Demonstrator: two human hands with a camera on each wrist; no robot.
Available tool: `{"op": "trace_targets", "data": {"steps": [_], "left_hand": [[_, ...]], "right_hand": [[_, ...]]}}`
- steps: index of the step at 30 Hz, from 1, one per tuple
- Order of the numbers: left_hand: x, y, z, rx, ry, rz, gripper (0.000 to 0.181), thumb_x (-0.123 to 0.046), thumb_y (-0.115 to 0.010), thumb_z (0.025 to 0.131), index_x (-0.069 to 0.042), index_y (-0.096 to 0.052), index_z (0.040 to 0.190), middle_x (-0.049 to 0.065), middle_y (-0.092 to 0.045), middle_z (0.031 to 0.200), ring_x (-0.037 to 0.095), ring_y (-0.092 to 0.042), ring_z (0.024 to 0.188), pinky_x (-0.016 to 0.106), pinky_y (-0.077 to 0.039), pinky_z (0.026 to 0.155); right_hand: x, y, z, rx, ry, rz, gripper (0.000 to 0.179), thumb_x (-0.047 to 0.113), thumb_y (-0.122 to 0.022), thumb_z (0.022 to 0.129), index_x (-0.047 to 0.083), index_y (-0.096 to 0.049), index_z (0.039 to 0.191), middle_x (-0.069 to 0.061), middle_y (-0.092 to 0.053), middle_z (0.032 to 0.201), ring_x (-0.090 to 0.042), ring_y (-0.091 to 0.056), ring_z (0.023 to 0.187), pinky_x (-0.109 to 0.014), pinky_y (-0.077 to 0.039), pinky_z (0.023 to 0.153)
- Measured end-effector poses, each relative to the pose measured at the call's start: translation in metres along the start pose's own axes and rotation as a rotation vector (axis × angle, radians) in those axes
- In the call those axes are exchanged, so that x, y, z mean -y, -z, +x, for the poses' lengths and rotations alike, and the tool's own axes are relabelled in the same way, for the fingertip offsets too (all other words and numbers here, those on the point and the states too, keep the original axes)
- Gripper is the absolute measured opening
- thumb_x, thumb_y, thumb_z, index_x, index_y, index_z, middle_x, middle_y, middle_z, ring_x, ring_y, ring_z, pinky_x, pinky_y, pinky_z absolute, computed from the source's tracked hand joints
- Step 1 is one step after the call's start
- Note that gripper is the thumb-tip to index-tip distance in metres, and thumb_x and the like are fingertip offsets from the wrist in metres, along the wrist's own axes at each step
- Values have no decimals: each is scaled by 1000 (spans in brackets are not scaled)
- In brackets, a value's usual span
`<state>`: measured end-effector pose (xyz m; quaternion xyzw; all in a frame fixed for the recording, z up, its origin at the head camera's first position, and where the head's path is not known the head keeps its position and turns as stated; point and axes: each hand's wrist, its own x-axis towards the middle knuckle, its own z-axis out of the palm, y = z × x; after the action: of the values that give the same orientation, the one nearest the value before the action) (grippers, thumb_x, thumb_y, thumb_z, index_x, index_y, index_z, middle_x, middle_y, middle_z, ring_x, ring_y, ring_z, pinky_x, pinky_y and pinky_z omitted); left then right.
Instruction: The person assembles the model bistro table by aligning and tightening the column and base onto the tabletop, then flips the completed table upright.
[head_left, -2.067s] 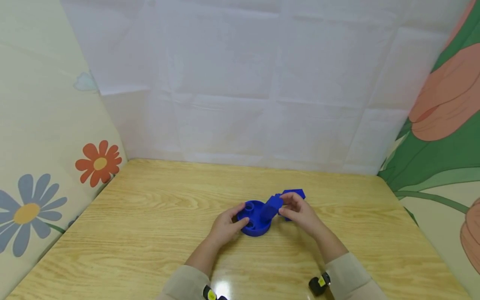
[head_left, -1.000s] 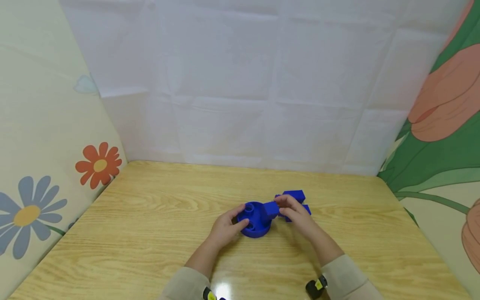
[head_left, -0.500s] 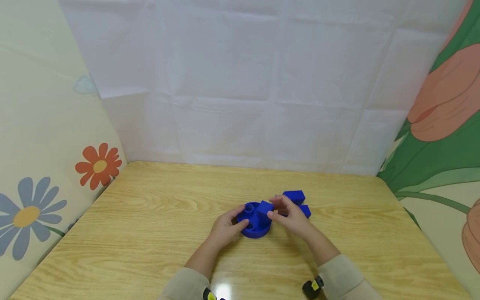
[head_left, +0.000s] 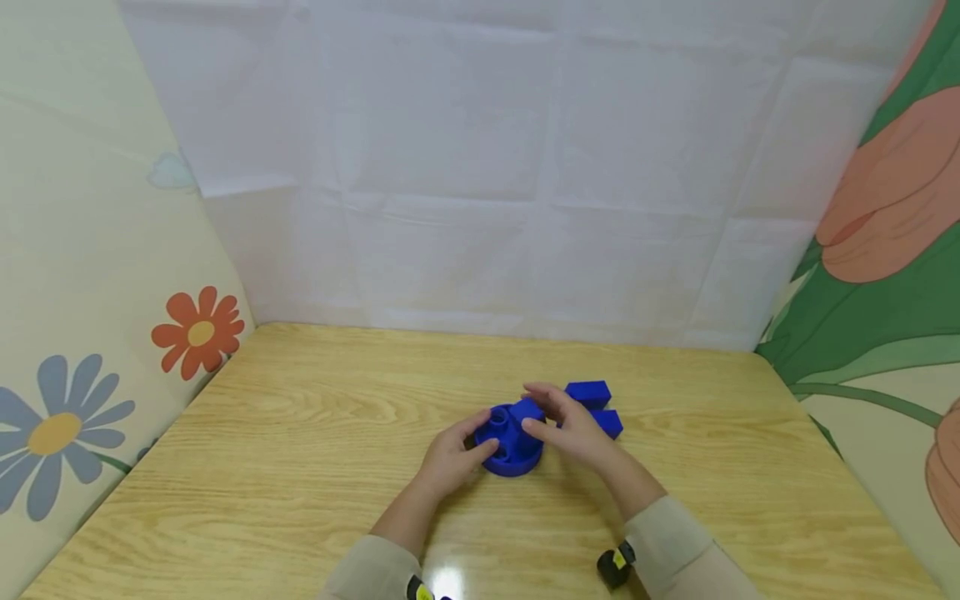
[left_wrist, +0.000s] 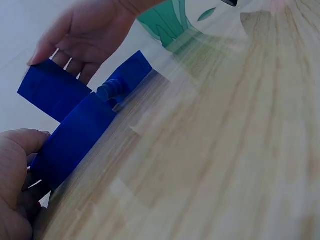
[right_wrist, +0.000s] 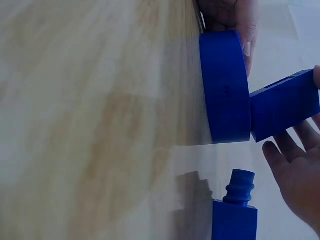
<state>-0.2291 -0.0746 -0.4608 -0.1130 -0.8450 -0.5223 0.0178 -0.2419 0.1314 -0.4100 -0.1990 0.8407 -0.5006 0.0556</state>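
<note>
A round blue plastic base [head_left: 517, 465] with a raised rim and round sockets lies on the table, its sockets facing up. My left hand [head_left: 453, 457] grips its left side, thumb over the rim by the near socket. On the right part of the base stands a blue rectangular block [head_left: 527, 409], pinched near its top by my right hand [head_left: 576, 429]. In the right wrist view this block [right_wrist: 287, 104] rises from the base at a slight tilt. Its lower end is hidden inside the rim.
Two more blue blocks lie right of the base, a far one [head_left: 588, 393] and a near one [head_left: 608, 422]. In the right wrist view, a loose block [right_wrist: 235, 222] has a ridged peg at one end. A white sheet [head_left: 450, 167] hangs behind the wooden table [head_left: 315, 417].
The block in my right hand has swung from leaning far right to nearly upright over the base. My right hand has moved left with it, uncovering the loose blocks; my left hand stays put.
</note>
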Motion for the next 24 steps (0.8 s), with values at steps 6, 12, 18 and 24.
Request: {"op": "trace_targets", "data": {"steps": [6,12,18,24], "left_hand": [[1,-1,0,-5,-9,-8,50,-31,-62,78,-14,-49,123,9,-51,124,26,-45,116,42,-33,98],[2,0,0,9,-16,-8,51,-34,-61,78,-14,-48,123,9,-50,125,26,-45,117,42,-33,98],[2,0,1,5,-17,4,51,-34,-61,78,-14,-48,123,9,-51,124,26,-45,116,42,-34,98],[2,0,0,-1,-16,-10,51,-33,-62,77,-13,-49,123,9,-51,124,25,-45,116,41,-33,99]], "right_hand": [[6,2,5,-5,-49,-77,52,35,-61,78,28,-40,124,-5,-52,118,-22,-49,109,-42,-38,93],[11,1,9,-21,-99,-133,53,41,-62,75,29,-42,123,-2,-51,115,-17,-49,97,-35,-42,83],[8,0,15,-28,-110,-179,55,46,-59,76,29,-41,125,-1,-47,118,-17,-46,91,-28,-41,70],[4,-1,19,-29,-116,-193,51,45,-59,77,28,-44,123,2,-48,116,-17,-46,90,-27,-41,71]]}}
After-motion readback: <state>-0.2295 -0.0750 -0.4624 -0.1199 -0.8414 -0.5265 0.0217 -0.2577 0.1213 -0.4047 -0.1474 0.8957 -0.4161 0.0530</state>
